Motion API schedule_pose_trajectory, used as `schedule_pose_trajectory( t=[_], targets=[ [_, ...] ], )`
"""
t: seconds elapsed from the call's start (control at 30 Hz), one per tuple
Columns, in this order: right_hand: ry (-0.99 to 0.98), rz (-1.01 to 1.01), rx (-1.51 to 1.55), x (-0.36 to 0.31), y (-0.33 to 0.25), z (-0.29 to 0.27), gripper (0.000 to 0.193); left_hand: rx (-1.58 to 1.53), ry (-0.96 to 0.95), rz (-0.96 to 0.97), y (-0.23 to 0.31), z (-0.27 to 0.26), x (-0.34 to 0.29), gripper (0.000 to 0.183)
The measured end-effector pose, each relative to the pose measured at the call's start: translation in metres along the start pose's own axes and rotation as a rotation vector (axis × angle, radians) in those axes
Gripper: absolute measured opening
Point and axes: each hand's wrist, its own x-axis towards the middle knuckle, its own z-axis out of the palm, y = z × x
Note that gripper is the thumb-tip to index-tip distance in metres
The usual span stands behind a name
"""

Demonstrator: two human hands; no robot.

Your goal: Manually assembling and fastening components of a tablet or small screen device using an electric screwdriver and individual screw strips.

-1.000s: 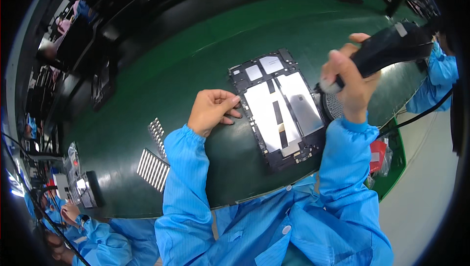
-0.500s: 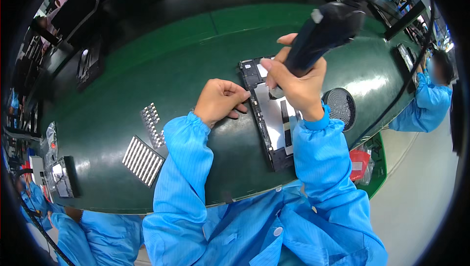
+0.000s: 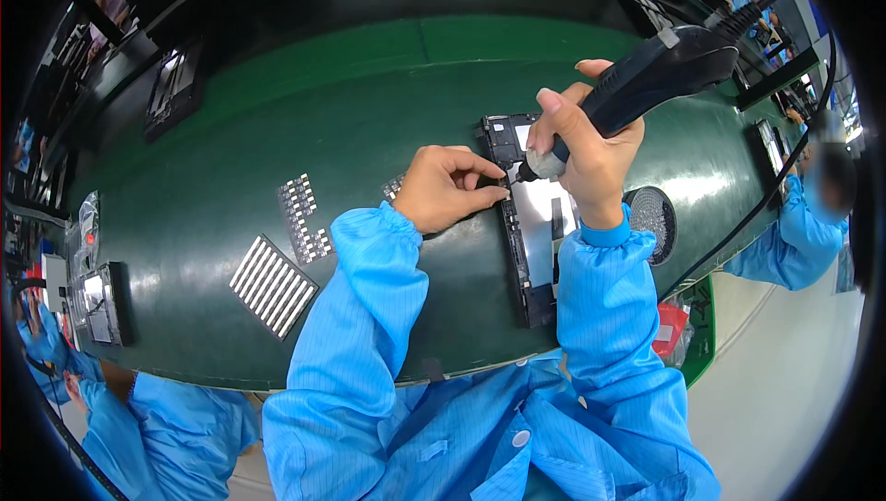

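In front of me on the green table lies a flat black device housing point(image 3: 538, 266) with a silvery panel inside it. Wrapped round a black corded electric screwdriver point(image 3: 660, 77) is my right hand point(image 3: 595, 155); the tool slants down to the left, its tip near the housing's left edge. My left hand point(image 3: 452, 189) pinches at that same edge, thumb and forefinger nearly together by the tip. Whatever is between those fingers is too small to make out.
Left of my forearm lie a striped white-and-dark plate point(image 3: 273, 286) and a sheet of small parts point(image 3: 303, 220). A round black dish point(image 3: 652, 224) stands right of the housing. Beyond the table edge is a green bin point(image 3: 701, 330) with red bags. Co-workers in blue sit on both sides.
My right hand has brought the screwdriver's tip over to the housing's left edge. The left hand's fingers have closed into a pinch there. The whole view has shifted slightly.
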Motion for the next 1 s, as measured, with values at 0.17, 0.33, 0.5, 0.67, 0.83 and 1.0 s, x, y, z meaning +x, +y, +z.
schedule_pose_trajectory(
  t=[0.17, 0.33, 0.5, 0.67, 0.83, 1.0],
  targets=[
    [0.014, -0.003, 0.007, 0.001, 0.001, 0.003, 0.038, 0.075, -0.017, 0.055, 0.001, 0.0, 0.001, 0.02],
    [0.009, -0.01, 0.0, 0.001, 0.003, 0.003, 0.037, 0.119, -0.011, 0.11, 0.0, 0.0, 0.001, 0.015],
    [-0.003, -0.023, 0.004, -0.002, 0.004, 0.004, 0.037, 0.101, 0.001, 0.089, -0.001, 0.001, 0.0, 0.012],
    [-0.004, -0.012, -0.004, -0.003, 0.004, 0.003, 0.037, 0.06, -0.042, 0.047, -0.003, -0.003, 0.001, 0.014],
    [-0.02, -0.013, -0.042, 0.0, 0.007, 0.005, 0.036, -0.094, -0.02, -0.15, -0.003, -0.011, 0.006, 0.017],
    [-0.029, -0.014, -0.069, -0.001, 0.015, 0.007, 0.036, -0.04, 0.044, -0.185, -0.006, -0.006, 0.009, 0.012]
  ],
)
